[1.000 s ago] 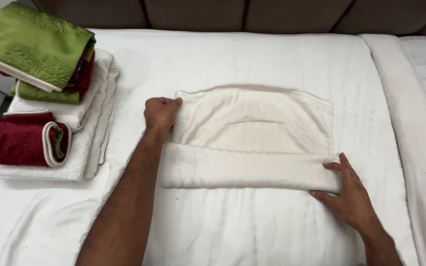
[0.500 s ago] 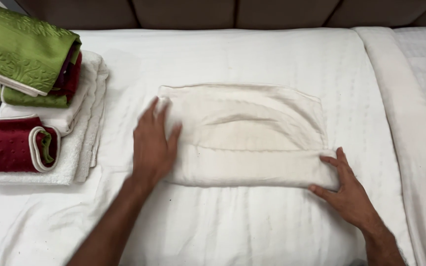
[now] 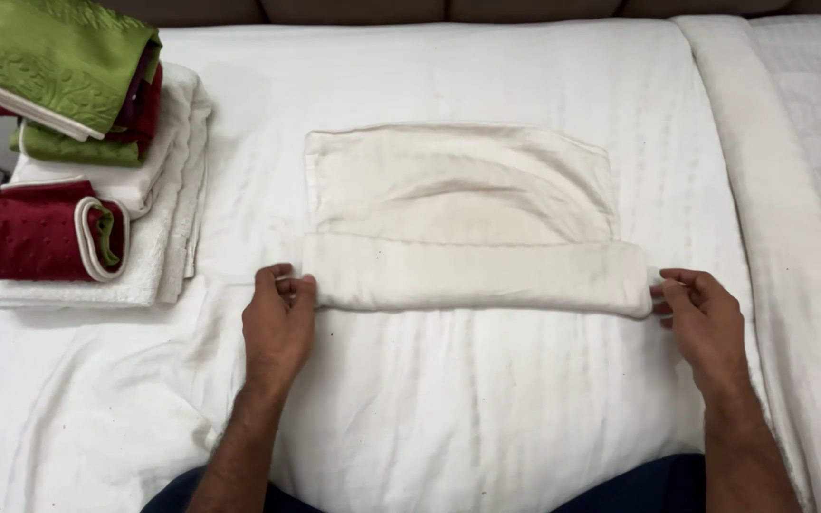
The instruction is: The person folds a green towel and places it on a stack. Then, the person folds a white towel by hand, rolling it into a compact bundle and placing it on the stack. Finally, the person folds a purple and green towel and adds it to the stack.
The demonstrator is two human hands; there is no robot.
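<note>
A cream towel (image 3: pixel 458 190) lies flat in the middle of the white bed, its near edge folded over into a long band (image 3: pixel 472 274). My left hand (image 3: pixel 277 318) pinches the left end of that band with curled fingers. At the band's right end, my right hand (image 3: pixel 700 318) grips the corner between thumb and fingers. Both forearms reach in from the bottom of the view.
At the far left stands a stack of folded linens: green cloths (image 3: pixel 54 71) on top, a rolled dark red towel (image 3: pixel 40 233), white towels (image 3: pixel 159 237) beneath. A white quilt (image 3: pixel 791 190) runs along the right side. The white bedsheet (image 3: pixel 486 408) is wrinkled near me.
My left hand slid from the towel's upper left down to the left end of the folded band. My right hand shifted from resting flat on the band to gripping its right end.
</note>
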